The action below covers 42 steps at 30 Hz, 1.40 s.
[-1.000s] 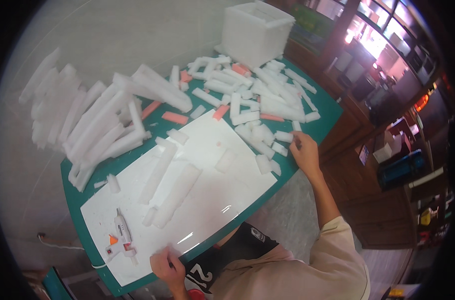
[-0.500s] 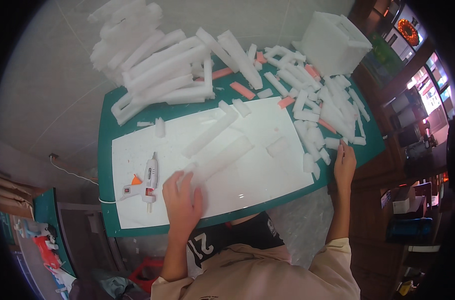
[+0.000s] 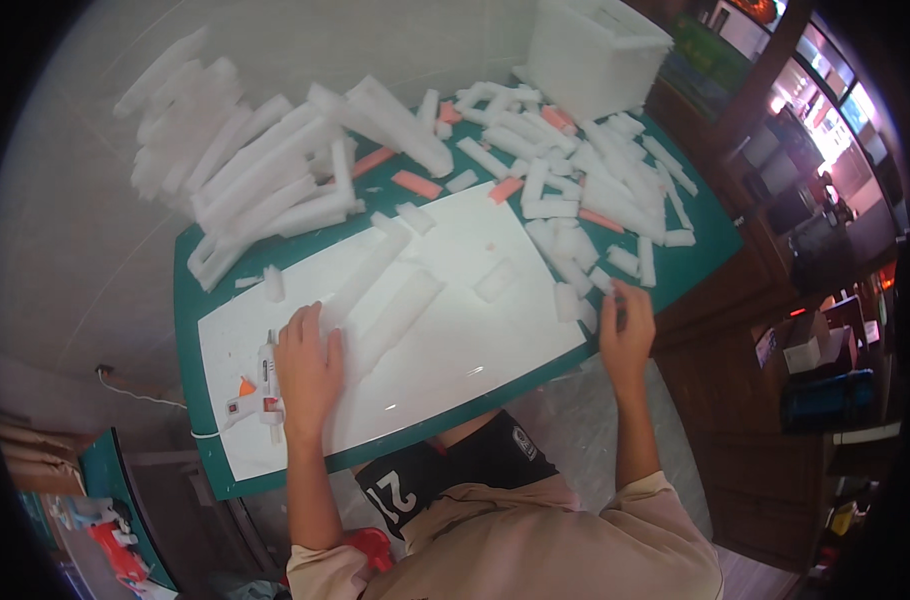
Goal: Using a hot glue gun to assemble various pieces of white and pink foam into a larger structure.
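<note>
Near the left edge of the counter, the open left hand is beside a glue gun on the white board. Toward the right edge, the curled right hand meets a small foam piece; whether gripped, I cannot tell. A foam box stands near the far right corner.

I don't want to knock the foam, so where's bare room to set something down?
Widest: the white board between the long foam strips, small foam block and its near edge. Smaller: the green tabletop between the right foam pile and its right corner. Crowded: under that pile and the left foam pile, and beside your left hand, where the glue gun lies.
</note>
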Available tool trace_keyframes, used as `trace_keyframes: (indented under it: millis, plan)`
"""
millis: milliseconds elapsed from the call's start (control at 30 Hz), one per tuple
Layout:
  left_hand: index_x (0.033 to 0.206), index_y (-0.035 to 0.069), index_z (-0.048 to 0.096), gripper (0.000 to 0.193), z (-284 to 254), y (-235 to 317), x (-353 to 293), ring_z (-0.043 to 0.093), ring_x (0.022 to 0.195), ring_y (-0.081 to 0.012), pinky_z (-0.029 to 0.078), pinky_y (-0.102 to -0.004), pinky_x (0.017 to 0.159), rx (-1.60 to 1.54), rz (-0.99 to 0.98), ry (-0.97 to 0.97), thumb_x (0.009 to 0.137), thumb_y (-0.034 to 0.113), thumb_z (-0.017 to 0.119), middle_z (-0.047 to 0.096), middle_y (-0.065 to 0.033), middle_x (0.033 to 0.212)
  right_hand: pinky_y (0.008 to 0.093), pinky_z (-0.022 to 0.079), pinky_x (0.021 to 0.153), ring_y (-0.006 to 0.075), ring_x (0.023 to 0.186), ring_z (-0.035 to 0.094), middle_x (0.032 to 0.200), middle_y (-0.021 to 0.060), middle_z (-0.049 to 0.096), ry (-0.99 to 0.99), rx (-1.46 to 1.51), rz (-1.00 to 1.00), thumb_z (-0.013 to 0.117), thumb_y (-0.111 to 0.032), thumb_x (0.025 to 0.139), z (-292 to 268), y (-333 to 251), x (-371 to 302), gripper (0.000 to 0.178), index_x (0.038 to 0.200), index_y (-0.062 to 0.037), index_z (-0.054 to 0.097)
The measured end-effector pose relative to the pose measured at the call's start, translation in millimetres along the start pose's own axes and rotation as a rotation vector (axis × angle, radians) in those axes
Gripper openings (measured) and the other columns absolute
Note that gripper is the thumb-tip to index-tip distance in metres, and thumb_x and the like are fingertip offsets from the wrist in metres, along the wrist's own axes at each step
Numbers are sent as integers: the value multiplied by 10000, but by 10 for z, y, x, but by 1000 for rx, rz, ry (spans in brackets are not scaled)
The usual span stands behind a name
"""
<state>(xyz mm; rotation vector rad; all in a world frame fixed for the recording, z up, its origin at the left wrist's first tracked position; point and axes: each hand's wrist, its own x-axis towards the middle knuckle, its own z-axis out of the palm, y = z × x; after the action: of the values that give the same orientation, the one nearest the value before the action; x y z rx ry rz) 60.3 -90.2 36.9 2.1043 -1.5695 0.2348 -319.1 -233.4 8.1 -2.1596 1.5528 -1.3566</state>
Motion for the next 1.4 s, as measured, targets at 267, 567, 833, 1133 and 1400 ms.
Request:
trace_keyframes:
  millis: [267,567,833,1133,1400]
  plan:
    - [1188,-16,617,306,118,-56,230,628,986,-380,498,-439,828,39,-92,-148,907,105,616,644,-203,1087,346,486,711,252,792,594,989,147,624,3,81,48,618,26,865,-112,-15,-120,249,1111,10,655]
    - [1113,-4,649,264,-84,533,-142,628,951,-367,513,-431,844,-227,165,131,851,12,676,630,-192,1052,341,470,692,255,807,605,975,136,634,7,21,-42,612,19,866,-184,105,69,233,1094,0,659]
    - [1086,29,689,312,250,723,-856,623,946,-336,532,-401,781,-333,166,61,781,-28,719,622,-158,1079,416,464,910,349,1029,580,1067,166,644,-311,6,-309,634,-34,843,417,200,1259,275,1116,-37,665]
    - [1096,43,690,304,193,674,-894,584,1035,-327,516,-387,829,-461,69,-27,799,5,741,589,-160,1207,405,450,974,348,1078,564,1137,161,614,-633,-196,-389,654,-50,832,777,271,1567,313,1143,-52,683]
    - [1128,31,673,348,88,702,-877,574,1083,-333,505,-396,858,-536,73,-55,793,36,768,577,-171,1236,381,482,914,339,1053,608,1139,161,636,-426,-87,-380,648,-29,870,92,-186,1350,297,1167,-19,656]
